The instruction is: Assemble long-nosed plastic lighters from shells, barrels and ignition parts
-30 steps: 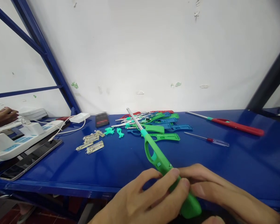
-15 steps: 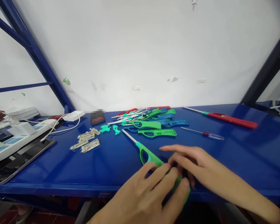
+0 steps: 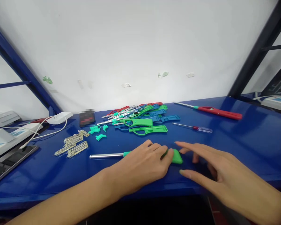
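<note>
A green gas lighter point(image 3: 177, 157) with a long metal barrel lies near the front of the table, its barrel pointing left. My left hand point(image 3: 144, 162) is closed over its handle from above, hiding most of the handle. Just right of the handle's end is my right hand point(image 3: 220, 172), fingers spread and curved, holding nothing. Behind them, a pile of opened lighters and shells in green, blue and red includes a green half shell point(image 3: 152, 129). Small turquoise trigger pieces point(image 3: 101, 137) and clear plastic fuel tanks point(image 3: 77, 149) are grouped to the left.
A screwdriver point(image 3: 202, 129) with a clear handle and a red lighter point(image 3: 221, 113) lie at the right. On the left are a blurred dark box point(image 3: 86, 118), a white charger point(image 3: 60, 118) with cable, a power strip point(image 3: 7, 137) and a phone point(image 3: 11, 164). A wall stands behind.
The green lighter has turned from a slant to nearly level, barrel now leftward. My right hand has drawn away from the handle and opened. The camera view has shifted right.
</note>
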Motion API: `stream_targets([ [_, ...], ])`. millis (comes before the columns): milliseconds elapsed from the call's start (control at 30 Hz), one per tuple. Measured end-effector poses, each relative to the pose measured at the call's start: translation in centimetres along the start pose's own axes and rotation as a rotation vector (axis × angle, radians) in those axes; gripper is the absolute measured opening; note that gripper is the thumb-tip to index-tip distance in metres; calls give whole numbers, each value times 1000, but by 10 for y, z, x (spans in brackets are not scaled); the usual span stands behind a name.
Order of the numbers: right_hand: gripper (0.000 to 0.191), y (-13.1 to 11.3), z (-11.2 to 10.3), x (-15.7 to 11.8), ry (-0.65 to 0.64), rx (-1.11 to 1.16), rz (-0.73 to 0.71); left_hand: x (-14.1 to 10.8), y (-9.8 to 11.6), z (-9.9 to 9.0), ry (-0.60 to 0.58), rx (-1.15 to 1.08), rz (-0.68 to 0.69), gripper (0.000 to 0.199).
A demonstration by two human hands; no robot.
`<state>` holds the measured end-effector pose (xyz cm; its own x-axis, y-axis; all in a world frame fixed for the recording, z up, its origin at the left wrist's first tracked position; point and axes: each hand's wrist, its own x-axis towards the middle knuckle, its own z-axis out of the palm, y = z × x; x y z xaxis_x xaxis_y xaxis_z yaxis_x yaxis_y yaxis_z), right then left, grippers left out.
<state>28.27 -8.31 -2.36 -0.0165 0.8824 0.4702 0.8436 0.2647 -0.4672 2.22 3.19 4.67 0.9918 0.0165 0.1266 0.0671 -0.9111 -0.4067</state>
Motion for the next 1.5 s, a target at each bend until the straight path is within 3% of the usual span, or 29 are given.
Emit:
stream_targets([
  [67, 59, 0, 1, 6, -2, 31, -16, 2, -3, 0, -9, 18, 37, 46],
  [267, 31, -11, -1, 21, -58, 120, 0, 1, 7, 13, 100, 167, 62, 37],
  [500, 28, -18, -3, 17, -69, 175, 79, 7, 15, 4, 134, 282, 99, 39],
  [1100, 26, -21, -3, 21, -53, 200, 187, 6, 2, 11, 145, 6, 39, 42],
  [1367, 34, -20, -1, 19, -47, 268, 285, 1, 0, 29, 272, -153, -40, 35],
  [1500, 30, -20, -1, 19, -39, 286, 293, -6, -2, 31, 332, -272, -68, 31],
])
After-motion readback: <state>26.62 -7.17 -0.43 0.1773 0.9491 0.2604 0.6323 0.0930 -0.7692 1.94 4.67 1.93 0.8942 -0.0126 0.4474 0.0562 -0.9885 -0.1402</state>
